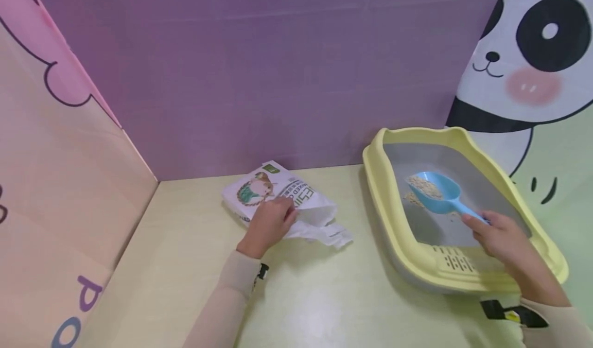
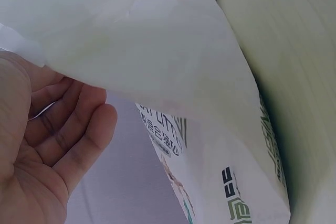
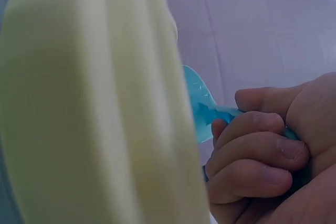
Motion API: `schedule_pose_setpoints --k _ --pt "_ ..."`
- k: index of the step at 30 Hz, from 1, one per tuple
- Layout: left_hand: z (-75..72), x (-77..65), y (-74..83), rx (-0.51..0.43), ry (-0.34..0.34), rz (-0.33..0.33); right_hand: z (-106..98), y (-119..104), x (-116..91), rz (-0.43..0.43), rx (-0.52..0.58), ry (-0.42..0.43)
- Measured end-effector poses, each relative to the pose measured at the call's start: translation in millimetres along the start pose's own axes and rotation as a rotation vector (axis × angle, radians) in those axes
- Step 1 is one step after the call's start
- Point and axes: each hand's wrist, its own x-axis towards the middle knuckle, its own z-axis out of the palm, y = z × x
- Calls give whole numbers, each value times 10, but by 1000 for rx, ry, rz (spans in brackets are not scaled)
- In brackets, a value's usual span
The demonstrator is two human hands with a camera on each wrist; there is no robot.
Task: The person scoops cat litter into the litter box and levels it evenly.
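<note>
In the head view my left hand (image 1: 272, 219) grips the torn upper edge of a white printed cat litter bag (image 1: 319, 193) lying on the table. The left wrist view shows the bag's film (image 2: 142, 45) rising over my curled left fingers (image 2: 97, 124). At the right, my right hand (image 1: 502, 237) holds the handle of a light-blue scoop (image 1: 448, 186), fingers wrapped round it in the right wrist view. Tan pellets (image 1: 423, 187) lie in the scoop's bowl, which is over a yellow-rimmed litter box (image 1: 389, 198). A few pellets lie on the box's grey floor beneath it.
A purple backdrop (image 1: 255, 80) stands behind the table (image 1: 315, 286). The litter box has a slotted front ledge (image 1: 456, 260) and stands close to the panda-printed panel (image 1: 533, 80). Another printed panel (image 1: 60, 183) bounds the left side.
</note>
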Motion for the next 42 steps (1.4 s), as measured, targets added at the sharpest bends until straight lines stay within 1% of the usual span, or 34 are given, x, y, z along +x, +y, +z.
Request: schedule_pose_setpoints --k 6,13,15,20,24,37,42 --pt "-7 -11 -9 5 -10 -5 -30 79 9 17 -20 -4" --pt "-12 -22 -16 1 -6 -2 -38 156 47 -5 -56 -6" --pt "-12 -25 -13 1 -1 2 -38 169 59 -14 -83 1" --pt "-8 -28 -12 3 -7 3 -55 189 93 -5 -151 -4" --pt "1 -25 -15 1 1 13 -77 206 126 2 -169 -15" --pt "8 -19 -10 -3 13 24 -114 253 215 -31 -199 -53" --pt "7 -13 -12 7 9 30 -134 249 217 -32 -239 -54"
